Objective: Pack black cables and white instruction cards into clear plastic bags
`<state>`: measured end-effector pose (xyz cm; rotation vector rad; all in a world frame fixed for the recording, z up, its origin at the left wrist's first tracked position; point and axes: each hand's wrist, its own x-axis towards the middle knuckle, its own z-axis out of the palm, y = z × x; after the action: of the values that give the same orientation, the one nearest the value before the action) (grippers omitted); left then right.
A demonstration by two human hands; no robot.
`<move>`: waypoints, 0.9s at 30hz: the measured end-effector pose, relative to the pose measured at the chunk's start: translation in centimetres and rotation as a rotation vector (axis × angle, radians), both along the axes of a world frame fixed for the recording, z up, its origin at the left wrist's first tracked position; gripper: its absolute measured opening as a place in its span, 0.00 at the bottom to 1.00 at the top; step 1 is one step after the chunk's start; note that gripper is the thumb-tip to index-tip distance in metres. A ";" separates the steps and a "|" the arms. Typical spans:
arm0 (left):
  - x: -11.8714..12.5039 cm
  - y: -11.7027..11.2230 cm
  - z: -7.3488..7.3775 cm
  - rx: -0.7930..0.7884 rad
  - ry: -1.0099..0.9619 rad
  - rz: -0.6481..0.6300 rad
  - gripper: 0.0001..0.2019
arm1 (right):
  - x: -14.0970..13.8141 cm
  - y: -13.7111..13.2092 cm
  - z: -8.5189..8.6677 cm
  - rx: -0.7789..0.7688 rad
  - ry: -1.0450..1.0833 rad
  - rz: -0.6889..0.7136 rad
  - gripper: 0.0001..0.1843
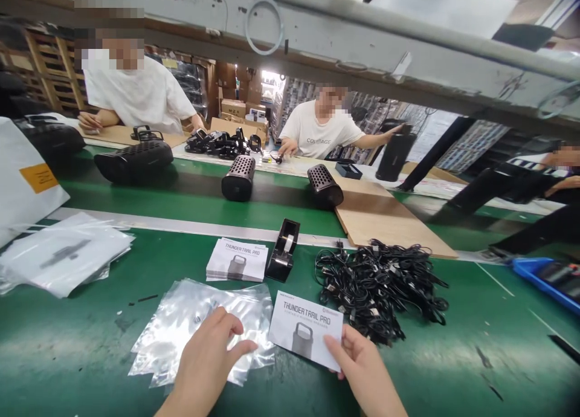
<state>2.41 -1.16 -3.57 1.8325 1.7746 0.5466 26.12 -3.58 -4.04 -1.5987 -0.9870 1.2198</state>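
Observation:
My right hand (360,359) pinches a printed booklet (306,329) by its lower right corner, thumb on top. Its cover reads "THUNDERTRAIL PRO" above a picture of a speaker. My left hand (211,350) is over a pile of clear plastic bags (167,320), thumb apart from the bent fingers and nothing visible between them. Whether its fingertips touch the top bag I cannot tell. Behind the bags sits a stack of matching booklets (236,260), beside a black tape dispenser (283,251). Right of the held booklet lies a heap of black cables (385,290).
Several black speakers (238,178) stand or lie along the far green belt. A wooden board (385,217) bridges it at right, near a blue tray (544,284). More bagged items (67,254) lie left. Two co-workers (317,127) sit opposite, below an overhead beam (317,30).

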 end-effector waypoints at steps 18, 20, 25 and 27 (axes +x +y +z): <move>0.1 -0.8 0.3 0.098 0.103 -0.101 0.16 | -4.0 -1.7 -1.7 -0.047 0.135 -0.105 0.28; 0.1 -0.8 0.1 0.112 0.103 -0.092 0.16 | -4.0 -2.1 -1.8 -0.039 0.132 -0.112 0.28; 0.0 -0.9 -0.2 0.113 0.096 -0.085 0.16 | -4.6 -2.7 -1.4 -0.002 0.130 -0.162 0.28; 0.1 -0.9 -0.3 0.119 0.098 -0.087 0.16 | -4.9 -2.7 -1.3 0.006 0.122 -0.196 0.28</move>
<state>2.49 -2.08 -3.86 2.0393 1.7488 0.5485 21.24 -6.24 -5.31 -1.5574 -0.7384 1.1626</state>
